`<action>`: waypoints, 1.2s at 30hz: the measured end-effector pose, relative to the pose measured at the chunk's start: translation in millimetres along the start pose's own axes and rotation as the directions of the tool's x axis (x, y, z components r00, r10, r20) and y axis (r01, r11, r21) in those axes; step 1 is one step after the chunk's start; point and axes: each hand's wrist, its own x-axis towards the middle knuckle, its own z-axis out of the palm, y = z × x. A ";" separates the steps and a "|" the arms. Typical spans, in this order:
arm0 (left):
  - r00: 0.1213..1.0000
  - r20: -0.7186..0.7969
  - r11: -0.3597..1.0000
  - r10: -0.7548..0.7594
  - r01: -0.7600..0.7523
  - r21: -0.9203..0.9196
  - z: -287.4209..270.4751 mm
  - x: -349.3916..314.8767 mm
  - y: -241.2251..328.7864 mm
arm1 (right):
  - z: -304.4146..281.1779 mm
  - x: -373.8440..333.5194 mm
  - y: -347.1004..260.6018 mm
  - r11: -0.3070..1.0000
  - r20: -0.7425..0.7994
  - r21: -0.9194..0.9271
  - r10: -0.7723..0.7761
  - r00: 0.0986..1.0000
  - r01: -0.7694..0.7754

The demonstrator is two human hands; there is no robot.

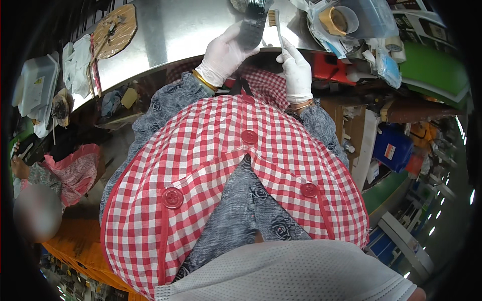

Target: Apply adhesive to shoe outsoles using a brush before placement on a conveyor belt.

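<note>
My left hand, in a thin white glove, is closed around a dark, glossy, flat piece that stands up over the metal worktop. What kind of piece it is I cannot make out. My right hand, also white-gloved, grips the thin handle of a small toothbrush-like brush. Its tan bristles face the dark piece, with a small gap between them. A greyish lump at the top edge lies just beyond the dark piece, partly cut off.
The shiny metal worktop curves across the front. On its left lie a brown board with scraps, white cloths and a clear bin. At right stand a tan cup and plastic tubs. Another person is at far left.
</note>
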 end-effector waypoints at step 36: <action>0.964 -0.192 0.971 -0.182 0.208 0.122 16.1 -53.9 22.7 | -22.0 61.8 4.1 0.908 0.033 -0.311 -0.286 0.958 0.282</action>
